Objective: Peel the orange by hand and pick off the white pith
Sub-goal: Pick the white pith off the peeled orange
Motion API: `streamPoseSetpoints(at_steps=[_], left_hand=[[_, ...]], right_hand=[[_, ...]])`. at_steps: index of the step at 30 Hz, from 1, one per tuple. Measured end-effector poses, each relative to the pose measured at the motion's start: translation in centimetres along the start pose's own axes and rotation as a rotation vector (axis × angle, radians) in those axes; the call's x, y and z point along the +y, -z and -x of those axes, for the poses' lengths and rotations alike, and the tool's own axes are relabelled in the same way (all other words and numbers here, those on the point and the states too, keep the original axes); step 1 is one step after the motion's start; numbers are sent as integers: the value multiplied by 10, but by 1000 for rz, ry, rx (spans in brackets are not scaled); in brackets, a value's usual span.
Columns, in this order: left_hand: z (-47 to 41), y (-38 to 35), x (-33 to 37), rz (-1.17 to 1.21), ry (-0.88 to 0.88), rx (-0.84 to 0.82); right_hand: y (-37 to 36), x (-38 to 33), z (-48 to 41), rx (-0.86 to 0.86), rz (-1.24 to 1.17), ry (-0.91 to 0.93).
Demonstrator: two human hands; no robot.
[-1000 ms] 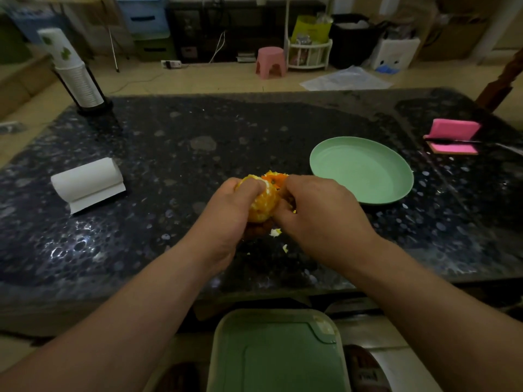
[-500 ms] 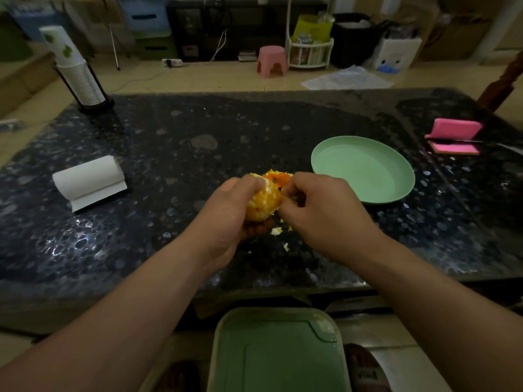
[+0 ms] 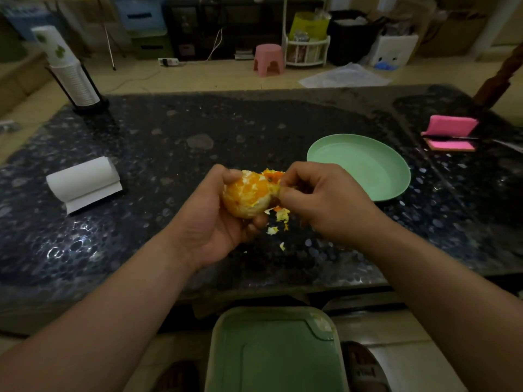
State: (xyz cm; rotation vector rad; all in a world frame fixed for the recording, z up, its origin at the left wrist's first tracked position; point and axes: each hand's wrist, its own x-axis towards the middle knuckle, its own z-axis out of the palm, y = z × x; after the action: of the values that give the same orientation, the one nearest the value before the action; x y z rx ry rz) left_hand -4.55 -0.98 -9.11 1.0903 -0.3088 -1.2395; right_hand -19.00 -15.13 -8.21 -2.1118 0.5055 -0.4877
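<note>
Over the near middle of the dark speckled table [image 3: 169, 154], just left of a green plate [image 3: 396, 190], holds an orange [image 3: 245, 196] clear of the stone. Cannot make out a long axis on so round a fruit. Shows its stripped side turned up toward the camera, pale pith patched over bare flesh, with a flap of peel [image 3: 273, 175] left standing at the far right edge.

Cradles it in the left hand [image 3: 215, 224], palm rolled upward, fingers curled beneath, thumb hooked over the top left. Brings the right hand [image 3: 325, 205] in from the right, knuckles up and fingers curled, thumb and forefinger pinching the peel where it joins the fruit. Angles both forearms inward from the bottom corners. Leaves small scraps [image 3: 272, 230] on the table right under the hands.

Against half a second ago: bares far more of the fruit, with the left thumb drawn back off its face and the left palm turned more open; sets the orange slightly further left of the plate.

Elsewhere on the table: a paper roll [image 3: 83, 182] at the left, a stack of cups [image 3: 70, 72] at the far left corner, a pink sponge [image 3: 450, 128] at the far right. Below the near edge, a green lid [image 3: 271, 352].
</note>
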Motion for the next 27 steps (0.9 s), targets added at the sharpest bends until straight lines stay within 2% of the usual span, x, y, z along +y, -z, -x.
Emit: streamPoseSetpoints(at_steps=[6, 10, 17, 22, 27], left_hand=[[2, 4, 4, 61, 11, -142], [2, 4, 3, 67, 21, -163], [-2, 2, -2, 53, 29, -28], [-4, 2, -5, 9, 17, 81], [-6, 2, -6, -16, 10, 98]], right_hand=[[4, 15, -5, 59, 30, -32], [0, 23, -8, 60, 185, -29], [-10, 25, -13, 92, 385, -40], [-9, 23, -10, 81, 393, -44], [-10, 25, -8, 39, 440, -87]])
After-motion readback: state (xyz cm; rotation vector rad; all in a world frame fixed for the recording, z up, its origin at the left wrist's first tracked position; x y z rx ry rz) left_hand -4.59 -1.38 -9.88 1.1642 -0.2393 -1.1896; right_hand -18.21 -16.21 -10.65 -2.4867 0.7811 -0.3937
